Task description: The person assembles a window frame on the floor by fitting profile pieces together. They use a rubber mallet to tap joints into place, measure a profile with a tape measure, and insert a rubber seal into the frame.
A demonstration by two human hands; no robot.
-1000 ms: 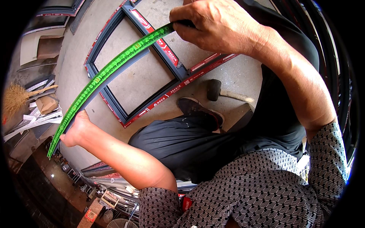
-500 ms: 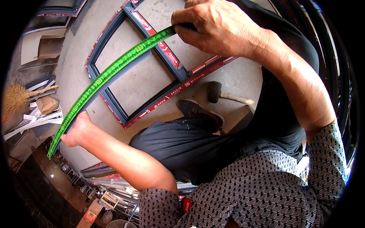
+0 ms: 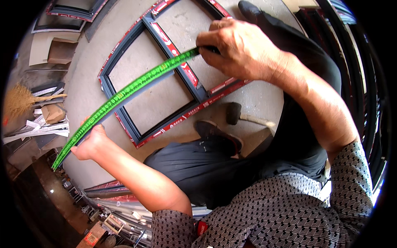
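Observation:
A green tape measure blade [image 3: 136, 85] is stretched in a slant from the lower left up to my right hand [image 3: 244, 49]. That hand is closed around the dark tape case, which shows only in part. Under the blade runs a dark narrow bar [image 3: 142, 87], whose end shows near the window frame's crossbar. Toward the far end of the tape, my left hand [image 3: 89, 143] grips the bar from below, its thumb side next to the blade. Below both, a dark window frame [image 3: 124, 124] with red protective film lies on the floor.
A black-headed mallet [image 3: 234, 113] lies by my shoe [image 3: 217, 134]. At left are a straw broom [image 3: 18, 105], a cardboard box [image 3: 62, 50] and a pile of offcuts [image 3: 53, 128]. Long dark profiles [image 3: 351, 82] stand along the right side.
My right hand has come down and slightly right with the tape case, so the blade slants less steeply. My left hand has shifted slightly right. The frame appears a little lower in view.

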